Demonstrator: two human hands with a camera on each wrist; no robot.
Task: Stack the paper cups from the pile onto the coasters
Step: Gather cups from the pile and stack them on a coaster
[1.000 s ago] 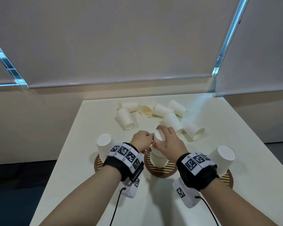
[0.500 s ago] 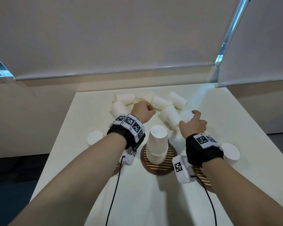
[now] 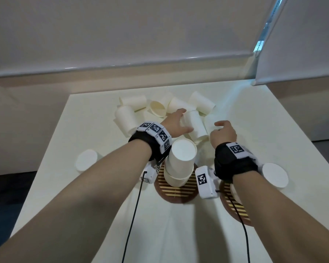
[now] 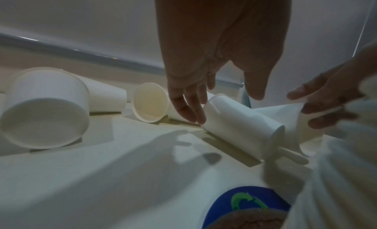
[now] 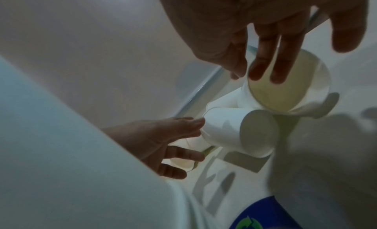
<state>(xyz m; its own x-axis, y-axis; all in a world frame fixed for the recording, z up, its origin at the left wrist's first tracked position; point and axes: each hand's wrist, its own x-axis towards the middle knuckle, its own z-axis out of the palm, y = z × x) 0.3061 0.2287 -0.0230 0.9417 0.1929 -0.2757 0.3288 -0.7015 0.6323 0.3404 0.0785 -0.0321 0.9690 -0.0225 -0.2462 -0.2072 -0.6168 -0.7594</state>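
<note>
Partway through, by the look of it. Three round brown slatted coasters on the pale worktop: middle coaster carrying a stack of upside-down white paper cups, at least two nested (maybe more, rims hard to count). Single upside-down white paper cup on the left, its coaster hidden behind the left forearm. Another upside-down white cup on the right, right coaster partly hidden by the wrist camera.

Pile of loose white paper cups lying on their sides at the far end of the worktop, roughly seven or eight left, so the bulk of the job remaining.

Left hand stretched out over the pile, fingers straight and spread, fingertips touching the rim end of a sideways white cup; grip not closed yet, nothing held. Right hand reaching just beside it, fingers loosely curved across the open mouth of another tipped cup, thumb apart; looks like a grasp forming, not a firm hold (grip open as far as visible).

Judgement: next pick in progress, both hands going for one cup each. Left to do: lift, flip mouth-down, nest on the stacks, repeat till pile gone. Side stacks lagging behind the middle one.
</note>
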